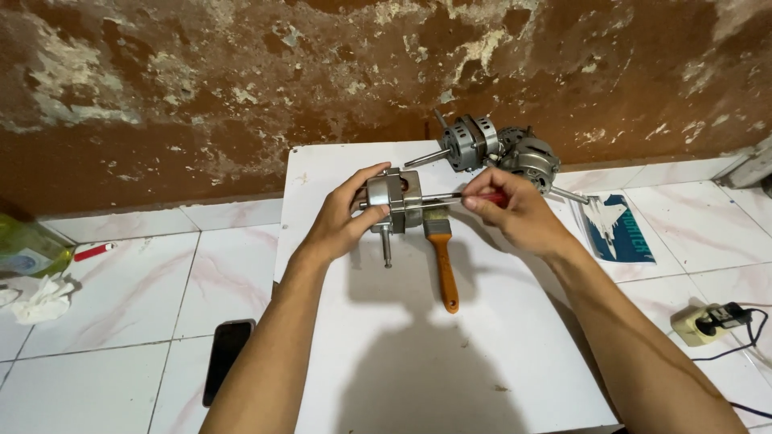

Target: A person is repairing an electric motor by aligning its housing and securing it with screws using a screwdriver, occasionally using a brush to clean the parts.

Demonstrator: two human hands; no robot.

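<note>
My left hand (342, 221) grips the small fan motor (394, 201) above the white board (418, 354), shaft pointing down. My right hand (515, 213) pinches a red-handled screwdriver (474, 195), tip against the motor's side. Paintbrush (442, 257) lies just beneath.

A white board (386, 362) lay on the tiled floor (121, 297). A brush (441, 257) with an orange handle rested on the board. Two motors (498, 149) sat at its far right corner against the peeling wall (201, 88). Left of the board lay a phone (225, 354), a red marker (94, 251), a crumpled tissue (40, 301) and a green bottle (24, 245). Right of it were a blue picture (618, 227) and a plug adapter (708, 321).
</note>
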